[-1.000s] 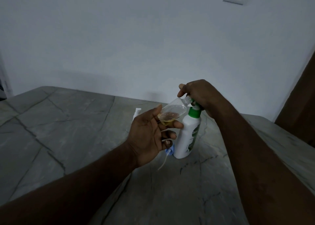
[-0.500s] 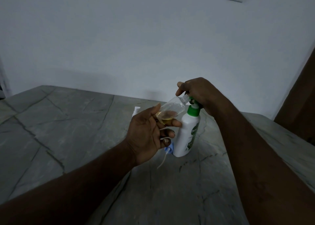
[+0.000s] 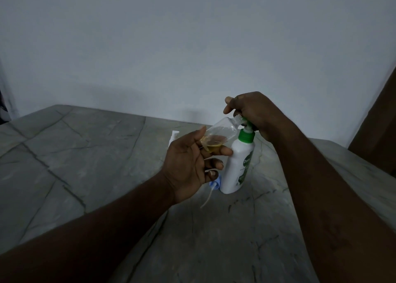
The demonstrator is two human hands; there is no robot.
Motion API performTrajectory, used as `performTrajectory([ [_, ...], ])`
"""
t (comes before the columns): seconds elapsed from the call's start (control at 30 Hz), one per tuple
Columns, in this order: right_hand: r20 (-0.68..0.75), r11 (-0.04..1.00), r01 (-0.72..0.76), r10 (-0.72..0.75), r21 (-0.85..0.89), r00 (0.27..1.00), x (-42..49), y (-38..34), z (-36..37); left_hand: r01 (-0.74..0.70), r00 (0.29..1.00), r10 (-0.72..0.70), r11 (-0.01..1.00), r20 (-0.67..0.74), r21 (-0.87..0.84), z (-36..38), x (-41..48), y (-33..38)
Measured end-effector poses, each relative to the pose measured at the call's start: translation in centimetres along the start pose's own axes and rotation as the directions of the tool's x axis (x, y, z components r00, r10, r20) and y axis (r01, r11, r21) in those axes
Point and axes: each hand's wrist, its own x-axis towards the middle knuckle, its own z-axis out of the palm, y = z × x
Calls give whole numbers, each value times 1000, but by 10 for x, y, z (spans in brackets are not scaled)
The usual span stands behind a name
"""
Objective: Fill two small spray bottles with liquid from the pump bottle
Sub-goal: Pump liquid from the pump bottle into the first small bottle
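Left hand (image 3: 188, 164): thumb and fingertips pinch the base end of the small spray bottle (image 3: 220, 132), which is clear plastic with the cap off. The two lower fingers are curled but spare. Bottle is tilted, long axis from 8 o'clock (base, in the grip) to 2 o'clock (open neck). Amber liquid (image 3: 212, 143) is pooled at the low end, well under half full by my read.

Right hand (image 3: 255, 113): clenched round the top of the pump bottle (image 3: 237, 164), palm over the plunger. White body, green collar, upright on the stone countertop (image 3: 85, 154), at 3 o'clock of the left hand, touching or just beside its fingertips.

Key relation: the open neck meets the spout right under the right hand, at 1–2 o'clock from the left grip. Can't tell if the spout sits inside the neck, as the fingers hide it. Left hand owns the alignment and right only pushes down. Any drift likely means a spill down the white body.

Blue spray cap (image 3: 215, 184) with its dip tube lies on the counter at 6 o'clock of the left fingers, by the pump bottle's foot. A white item (image 3: 173, 138) at 10 o'clock behind the left hand may be the second spray bottle, but it's mostly hidden.
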Motion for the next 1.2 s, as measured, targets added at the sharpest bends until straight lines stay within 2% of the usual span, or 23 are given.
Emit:
performTrajectory([
  [0.13,8,999,-22,22,-36,1000,2,2,2,-3,1000,3,1000,-11,12,-1,0,1],
  [0.33,56,995,-97,96,5,994,3,10,7,8,999,-7,1000,-34,20,-2,0,-2],
  [0.47,-16,999,-33,33,31,999,3,3,1,0,1000,0,1000,-7,14,0,0,0],
  [0.53,-75,999,48,-50,-27,996,4,-1,-1,-8,1000,8,1000,6,13,1,0,1],
  [0.6,-86,997,63,-66,-36,994,4,-1,0,-12,1000,12,1000,7,14,1,0,1],
  [0.83,54,995,-97,95,35,994,3,4,4,10,1000,-10,1000,-16,30,-1,1,0],
  [0.97,96,988,-134,126,80,987,1,6,8,26,999,-26,999,-30,28,-3,1,-1],
  [1.2,-32,1000,14,-13,15,999,6,-1,0,3,1000,-3,1000,5,-3,1,0,1],
])
